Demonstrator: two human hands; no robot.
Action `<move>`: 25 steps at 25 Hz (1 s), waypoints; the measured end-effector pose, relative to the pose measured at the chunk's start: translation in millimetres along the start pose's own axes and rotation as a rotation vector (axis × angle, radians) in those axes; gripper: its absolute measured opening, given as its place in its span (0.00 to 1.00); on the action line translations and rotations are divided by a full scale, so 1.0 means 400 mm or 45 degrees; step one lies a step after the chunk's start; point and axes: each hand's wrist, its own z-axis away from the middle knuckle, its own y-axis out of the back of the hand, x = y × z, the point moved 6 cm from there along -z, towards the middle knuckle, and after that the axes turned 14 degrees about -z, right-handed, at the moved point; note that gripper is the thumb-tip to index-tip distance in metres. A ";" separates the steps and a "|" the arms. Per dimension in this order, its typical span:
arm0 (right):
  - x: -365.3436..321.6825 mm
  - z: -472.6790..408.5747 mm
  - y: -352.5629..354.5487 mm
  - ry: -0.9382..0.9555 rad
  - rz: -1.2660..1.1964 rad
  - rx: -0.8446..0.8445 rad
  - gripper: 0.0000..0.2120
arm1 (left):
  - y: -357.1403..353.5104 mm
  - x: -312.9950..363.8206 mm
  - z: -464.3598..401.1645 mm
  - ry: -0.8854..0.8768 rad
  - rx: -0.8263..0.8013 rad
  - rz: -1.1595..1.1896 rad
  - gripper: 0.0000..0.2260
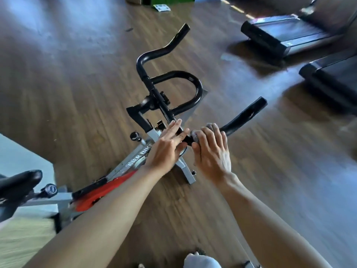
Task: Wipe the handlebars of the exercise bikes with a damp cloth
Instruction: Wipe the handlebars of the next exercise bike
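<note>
A grey and red exercise bike stands on the wooden floor below me, with black handlebars that loop and end in two horns. My right hand grips a grey cloth, wrapped round the near right horn close to its bend. My left hand lies beside it with straight fingers resting on the black bar just left of the cloth. The far horn is bare. The picture is blurred by movement.
The bike's black saddle is at the lower left. Two treadmill ends lie on the floor at the upper right. A green box and a leaflet sit at the top. My foot shows at the bottom.
</note>
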 end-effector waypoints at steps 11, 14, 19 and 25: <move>-0.013 -0.038 -0.007 -0.016 -0.240 -0.380 0.21 | 0.047 0.053 0.003 0.386 0.108 -0.063 0.16; 0.121 -0.038 0.061 -0.035 -0.336 -0.370 0.23 | 0.036 0.138 -0.002 0.442 0.237 -0.099 0.15; 0.194 -0.035 0.067 0.165 -0.341 -0.303 0.17 | -0.069 0.269 -0.059 0.513 0.074 -0.415 0.26; 0.206 -0.045 0.068 0.172 -0.456 -0.246 0.13 | -0.072 0.209 -0.019 0.480 0.114 -0.486 0.24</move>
